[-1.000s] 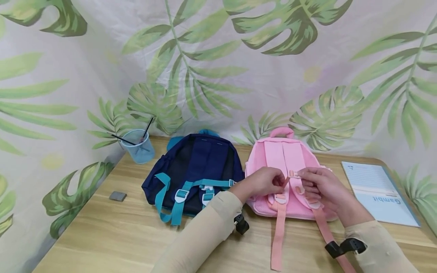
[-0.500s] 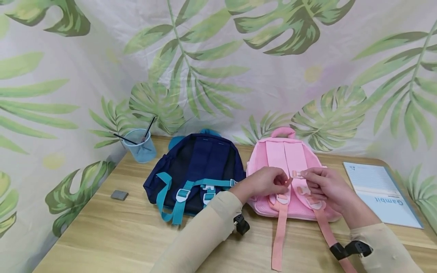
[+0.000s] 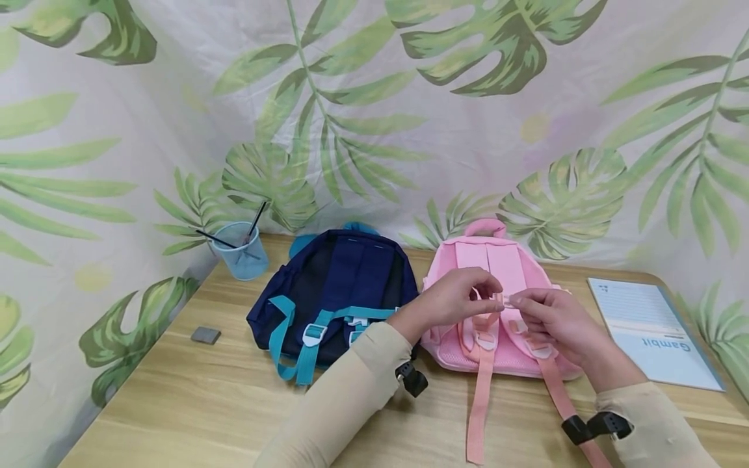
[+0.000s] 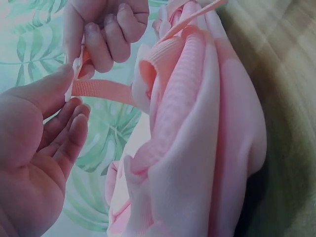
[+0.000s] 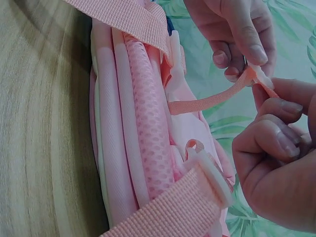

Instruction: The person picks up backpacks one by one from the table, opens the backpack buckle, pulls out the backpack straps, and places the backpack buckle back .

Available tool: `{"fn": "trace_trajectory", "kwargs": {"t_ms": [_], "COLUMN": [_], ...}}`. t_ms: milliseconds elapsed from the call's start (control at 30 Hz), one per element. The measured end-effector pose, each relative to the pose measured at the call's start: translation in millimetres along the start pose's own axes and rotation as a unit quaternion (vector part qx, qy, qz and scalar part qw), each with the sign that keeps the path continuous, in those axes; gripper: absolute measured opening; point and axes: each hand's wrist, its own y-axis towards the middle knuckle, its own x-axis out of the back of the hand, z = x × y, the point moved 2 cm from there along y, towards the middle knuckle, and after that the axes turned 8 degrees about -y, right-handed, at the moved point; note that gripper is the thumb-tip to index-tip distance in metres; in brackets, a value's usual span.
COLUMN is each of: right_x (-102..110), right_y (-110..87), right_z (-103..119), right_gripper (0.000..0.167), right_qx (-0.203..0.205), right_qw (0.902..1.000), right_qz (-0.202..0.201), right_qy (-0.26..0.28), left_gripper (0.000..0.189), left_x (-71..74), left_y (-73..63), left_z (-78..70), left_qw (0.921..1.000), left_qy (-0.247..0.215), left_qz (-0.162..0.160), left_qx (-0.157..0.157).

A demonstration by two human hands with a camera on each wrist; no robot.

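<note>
A pink backpack (image 3: 506,268) lies on the table with its shoulder straps facing up. Above its middle, both hands meet at a small white buckle (image 5: 262,78) on a narrow salmon strap (image 4: 103,91). My left hand (image 3: 459,296) pinches the buckle's strap end between thumb and fingers. From the other side, my right hand (image 3: 558,318) pinches the same buckle, its other fingers curled. The fingers partly cover the buckle, so I cannot tell how its parts sit together. Two wider salmon webbing tails (image 3: 481,403) hang toward the front from white adjusters.
Left of the pink bag lies a navy backpack (image 3: 351,279) with teal straps. A blue mesh cup (image 3: 242,253) with pencils stands at the back left, and a grey eraser (image 3: 206,335) lies in front. At the right is a notebook (image 3: 649,331).
My left hand has shifted up and slightly right, from the strap toward the buckle, and its fingers have spread more. The right hand moved slightly right, then back left, still pinching the buckle.
</note>
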Motion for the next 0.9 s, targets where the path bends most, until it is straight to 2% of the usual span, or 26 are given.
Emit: {"fn": "trace_trajectory", "kwargs": {"t_ms": [233,433,700,900], "right_x": [-2,1,2,0], "right_y": [1.8,0.6,1.5,2.5], "right_z": [1,-1,-2,-1], "right_gripper": [0.025,0.029,0.027,0.026], "right_qx": [0.009,0.037,-0.001,-0.01], "right_qw": [0.9985,0.9946,0.9981,0.9988], "right_qz": [0.033,0.066,0.034,0.021], "right_qy": [0.043,0.071,0.051,0.042], "left_gripper": [0.028,0.028,0.026,0.024], "left_x": [5.1,6.9,4.8,4.4], "left_y": [-0.5,-2.0,-3.2,-3.5], "left_z": [0.7,3.6,9.1,11.0], "left_qw": [0.9999,0.9997,0.9982,0.9971], "left_qy": [0.013,-0.022,-0.053,-0.07], "left_qz": [0.005,0.001,-0.013,-0.015], "left_qx": [0.008,0.014,0.027,0.024]}}
